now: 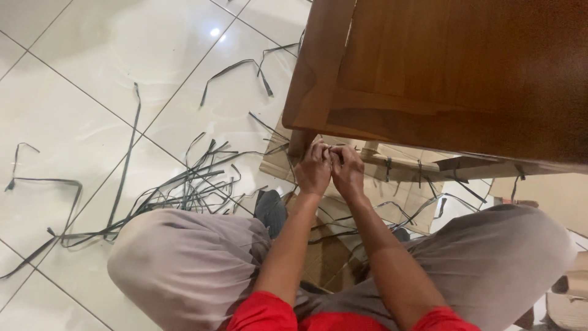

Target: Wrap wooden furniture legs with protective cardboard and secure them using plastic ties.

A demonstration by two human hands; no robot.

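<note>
Both hands (pixel 331 168) pinched together, dark strap (pixel 422 175) just beside, under wooden table (pixel 453 73)

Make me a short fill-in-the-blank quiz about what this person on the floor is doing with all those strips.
1. Both hands, the left hand and the right hand, meet at the foot of a ____ furniture leg.
2. Loose dark strips lie scattered over the white ____ floor.
3. Flat sheets of brown ____ lie under the furniture and the person's legs.
4. The person's sleeves are ____ in colour.

Missing words: wooden; tiled; cardboard; red
</note>
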